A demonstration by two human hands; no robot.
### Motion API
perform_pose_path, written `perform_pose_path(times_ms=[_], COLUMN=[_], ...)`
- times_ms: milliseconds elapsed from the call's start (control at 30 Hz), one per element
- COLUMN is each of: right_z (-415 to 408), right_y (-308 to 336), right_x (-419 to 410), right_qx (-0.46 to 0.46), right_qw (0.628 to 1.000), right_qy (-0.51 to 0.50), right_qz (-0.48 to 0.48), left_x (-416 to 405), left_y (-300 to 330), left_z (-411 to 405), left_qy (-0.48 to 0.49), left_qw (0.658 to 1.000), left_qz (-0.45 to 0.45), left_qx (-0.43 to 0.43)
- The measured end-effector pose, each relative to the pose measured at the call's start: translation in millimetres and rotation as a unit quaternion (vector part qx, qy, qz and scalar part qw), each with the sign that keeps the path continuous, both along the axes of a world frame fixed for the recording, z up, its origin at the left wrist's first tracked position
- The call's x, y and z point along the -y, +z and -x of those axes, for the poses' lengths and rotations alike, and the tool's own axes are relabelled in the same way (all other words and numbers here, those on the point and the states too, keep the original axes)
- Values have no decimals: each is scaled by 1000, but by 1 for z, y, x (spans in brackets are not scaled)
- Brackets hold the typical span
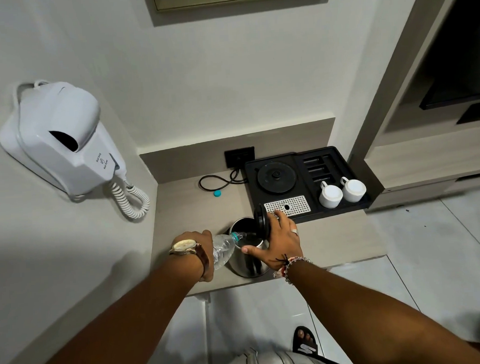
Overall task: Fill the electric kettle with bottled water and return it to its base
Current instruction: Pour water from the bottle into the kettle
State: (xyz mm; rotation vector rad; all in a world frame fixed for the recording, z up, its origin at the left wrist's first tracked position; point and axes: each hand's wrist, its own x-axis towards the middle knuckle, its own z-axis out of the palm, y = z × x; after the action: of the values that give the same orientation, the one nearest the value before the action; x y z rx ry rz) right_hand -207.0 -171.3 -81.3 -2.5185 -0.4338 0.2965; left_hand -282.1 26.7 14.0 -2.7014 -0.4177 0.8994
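The left hand keeps a closed grip on the tilted clear plastic bottle, neck over the steel kettle on the worktop. The right hand clamps the kettle, lid up. Overtilting could spill water toward the round black base.

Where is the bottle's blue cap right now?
In the head view the blue cap lies on the counter, left of the black tray and beside the looped black power cord, apart from both hands.
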Motion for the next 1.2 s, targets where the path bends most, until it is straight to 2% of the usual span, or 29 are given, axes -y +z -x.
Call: perform_pose_path(times_ms=[800,1200], right_z=[3,1], right_y=[4,3], right_x=[2,1], right_qx=[0,2], right_qw=[1000,1000], right_qy=[5,4], right_qz=[1,4], left_x=[4,-2], left_y=[6,1], left_z=[-6,-1], left_qy=[-2,2], left_qw=[999,999], left_qz=[1,42], left_qx=[-33,28])
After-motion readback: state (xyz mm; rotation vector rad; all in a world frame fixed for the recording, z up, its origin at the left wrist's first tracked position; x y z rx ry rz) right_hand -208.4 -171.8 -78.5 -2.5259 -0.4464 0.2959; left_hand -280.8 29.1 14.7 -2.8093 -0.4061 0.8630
